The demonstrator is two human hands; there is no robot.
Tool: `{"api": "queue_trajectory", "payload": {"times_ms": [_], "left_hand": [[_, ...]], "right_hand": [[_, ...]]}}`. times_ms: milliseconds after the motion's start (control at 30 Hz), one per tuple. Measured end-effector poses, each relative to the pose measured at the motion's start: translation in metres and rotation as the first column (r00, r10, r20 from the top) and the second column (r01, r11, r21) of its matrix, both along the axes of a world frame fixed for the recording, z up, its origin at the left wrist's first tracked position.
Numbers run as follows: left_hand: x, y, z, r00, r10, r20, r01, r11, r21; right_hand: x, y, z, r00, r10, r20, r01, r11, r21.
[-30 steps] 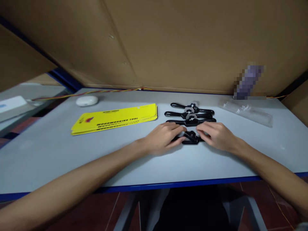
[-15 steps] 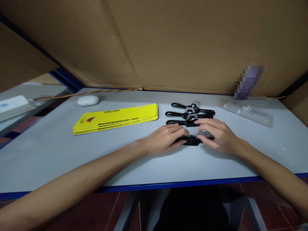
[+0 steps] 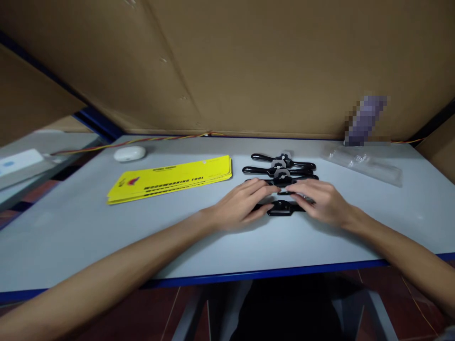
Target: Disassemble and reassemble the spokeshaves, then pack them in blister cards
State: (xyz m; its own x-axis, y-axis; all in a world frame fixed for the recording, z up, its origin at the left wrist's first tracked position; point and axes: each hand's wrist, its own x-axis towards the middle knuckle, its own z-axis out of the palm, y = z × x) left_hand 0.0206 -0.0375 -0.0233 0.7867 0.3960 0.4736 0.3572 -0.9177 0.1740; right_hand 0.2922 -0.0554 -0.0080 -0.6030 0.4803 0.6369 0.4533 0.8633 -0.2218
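Note:
A black spokeshave [image 3: 280, 209] lies nearest me on the table, its middle showing between my hands. My left hand [image 3: 245, 201] is curled over its left handle, with the thumb against the body. My right hand [image 3: 320, 201] is closed above the right handle, fingers bent toward the thumb. Between the fingertips of both hands shows a small dark part [image 3: 284, 192], mostly covered, so its kind is unclear. Just beyond lie more black spokeshaves [image 3: 278, 170] in a row, with grey round pieces at their middles. My fingers partly hide the closest of these.
Left of the hands is a stack of yellow cards [image 3: 174, 177] printed "WOODWORKING TOOL". A white rounded case [image 3: 130, 153] sits behind it. Clear plastic wrapping [image 3: 366, 166] lies at the right, near a blurred purple object [image 3: 366, 121]. A cable [image 3: 156, 139] runs along the back edge.
The small dark part between my fingertips has shifted away from me, off the near spokeshave, whose middle is now uncovered. The right fingers have lowered and drawn closer to the left hand.

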Motion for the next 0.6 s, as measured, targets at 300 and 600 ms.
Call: {"api": "queue_trajectory", "payload": {"times_ms": [300,600], "left_hand": [[-0.001,0.001,0.0,0.987,0.082,-0.137,-0.091,0.994,-0.065],[-0.001,0.001,0.002,0.982,0.074,-0.176,-0.096,0.988,-0.12]], "right_hand": [[0.058,0.04,0.016,0.886,-0.452,0.105,0.464,0.868,-0.177],[0.072,0.057,0.015,0.789,-0.576,0.211,0.597,0.639,-0.485]]}}
